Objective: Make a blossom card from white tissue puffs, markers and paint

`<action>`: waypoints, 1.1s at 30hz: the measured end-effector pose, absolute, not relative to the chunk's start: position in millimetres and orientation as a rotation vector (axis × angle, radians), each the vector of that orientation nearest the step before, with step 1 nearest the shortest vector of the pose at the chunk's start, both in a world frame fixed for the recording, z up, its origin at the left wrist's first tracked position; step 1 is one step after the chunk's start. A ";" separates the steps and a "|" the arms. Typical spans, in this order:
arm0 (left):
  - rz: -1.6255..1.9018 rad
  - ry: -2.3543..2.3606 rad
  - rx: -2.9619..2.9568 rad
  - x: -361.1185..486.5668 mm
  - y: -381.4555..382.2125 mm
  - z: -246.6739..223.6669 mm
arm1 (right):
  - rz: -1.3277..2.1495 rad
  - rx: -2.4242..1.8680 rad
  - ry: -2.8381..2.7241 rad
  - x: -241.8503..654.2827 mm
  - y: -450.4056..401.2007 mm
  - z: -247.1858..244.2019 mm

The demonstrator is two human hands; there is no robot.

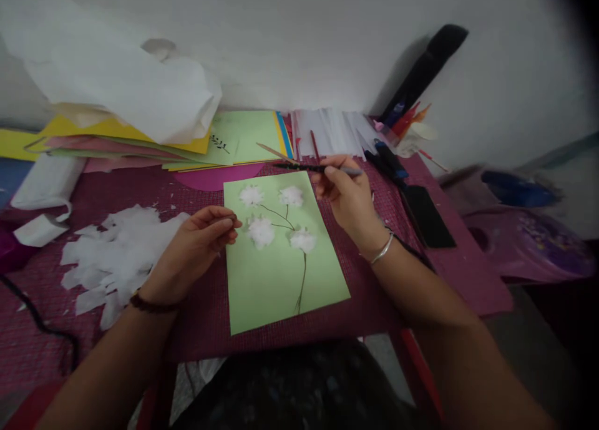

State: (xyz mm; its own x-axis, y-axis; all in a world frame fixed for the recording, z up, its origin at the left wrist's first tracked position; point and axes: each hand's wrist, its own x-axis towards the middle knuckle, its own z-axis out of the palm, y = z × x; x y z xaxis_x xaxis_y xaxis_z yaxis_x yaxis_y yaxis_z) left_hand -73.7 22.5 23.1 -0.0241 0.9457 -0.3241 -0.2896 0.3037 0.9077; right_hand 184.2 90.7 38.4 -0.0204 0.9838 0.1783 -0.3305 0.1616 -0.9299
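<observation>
My right hand (344, 193) grips a slim black pen (299, 166), its tip pointing left above the top edge of a light green sheet (262, 289). On that sheet are several white, fluffy paper flowers (261, 231), joined by thin dark stems (302, 280). My left hand (210, 233) is beside the sheet's left edge, thumb and fingertips pinched together near the lower left flower. Whatever may be between those fingertips is too small to make out.
White tissue pieces (119, 255) are heaped at the left near a paper roll (49, 183). Coloured papers (253, 133) and white strips (330, 130) lie along the wall. A dark phone (428, 215) rests at the right, with a purple container (538, 243) beyond.
</observation>
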 end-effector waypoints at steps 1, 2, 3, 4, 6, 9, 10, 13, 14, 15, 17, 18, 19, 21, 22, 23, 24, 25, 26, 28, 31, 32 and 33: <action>1.164 1.180 0.758 -74.4 22.8 23.9 | 1.224 -0.783 -1.083 186.3 87.3 48.6; 1.192 1.174 0.787 -75.1 22.9 24.5 | 1.193 -0.758 -1.095 188.6 83.1 57.9; 1.219 1.165 0.816 -75.8 23.1 24.9 | 1.167 -0.746 -1.107 191.1 78.3 65.6; 1.242 1.157 0.842 -76.4 23.2 25.1 | 1.148 -0.746 -1.114 193.5 73.1 71.1; 1.266 1.148 0.882 -76.9 23.0 25.3 | 1.137 -0.768 -1.113 197.9 62.8 74.5; 1.225 1.146 0.927 -74.9 21.9 25.1 | 1.181 -0.778 -1.087 199.9 51.3 62.5; 1.193 1.145 0.940 -73.5 21.5 24.7 | 1.203 -0.767 -1.076 198.9 49.1 55.8; 1.103 1.141 0.970 -68.6 21.1 22.1 | 1.280 -0.759 -1.030 193.7 47.2 36.3; 1.094 1.139 0.978 -67.6 21.5 20.7 | 1.307 -0.769 -1.025 192.2 47.8 31.5; 1.097 1.135 0.986 -67.1 22.0 19.3 | 1.329 -0.783 -1.021 191.2 48.8 27.8; 1.125 1.122 0.999 -68.3 23.1 17.0 | 1.362 -0.808 -1.012 191.4 51.1 23.9; 1.143 1.112 1.003 -69.9 23.4 16.3 | 1.372 -0.815 -1.007 192.6 52.1 23.1; 1.163 1.101 1.005 -71.8 23.4 16.0 | 1.377 -0.817 -1.000 194.2 52.9 22.7; 1.204 1.078 1.000 -76.2 22.2 15.8 | 1.369 -0.814 -0.991 197.8 53.9 22.1; 1.227 1.066 0.991 -78.1 21.2 15.7 | 1.357 -0.814 -0.998 199.5 54.1 21.7; 1.252 1.056 0.977 -79.8 20.2 15.2 | 1.339 -0.816 -1.007 200.9 54.2 21.1; 1.276 1.047 0.960 -81.1 19.3 14.4 | 1.323 -0.818 -1.016 202.1 54.0 20.5; 1.299 1.041 0.941 -82.1 18.7 13.0 | 1.311 -0.820 -1.028 203.0 53.5 19.9; 1.315 1.036 0.923 -82.9 18.2 11.3 | 1.304 -0.821 -1.045 203.6 52.7 19.5; 1.322 1.034 0.897 -84.1 17.8 7.3 | 1.294 -0.822 -1.084 203.7 49.3 20.2; 1.275 1.043 0.909 -83.2 16.4 2.3 | 1.290 -0.821 -1.173 200.3 38.7 25.3; 1.261 1.049 0.921 -81.9 15.3 1.7 | 1.298 -0.813 -1.209 198.4 33.7 27.7; 1.255 1.057 0.932 -80.2 14.0 1.7 | 1.311 -0.799 -1.245 196.3 28.3 30.1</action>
State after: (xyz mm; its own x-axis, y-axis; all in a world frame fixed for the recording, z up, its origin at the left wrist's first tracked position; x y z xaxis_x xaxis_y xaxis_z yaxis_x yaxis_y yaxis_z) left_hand -80.2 14.0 1.7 0.0088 0.9948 -0.1011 -0.2694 0.0997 0.9579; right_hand 196.3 28.3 30.1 -0.1673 0.9644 0.2049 -0.2542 0.1586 -0.9541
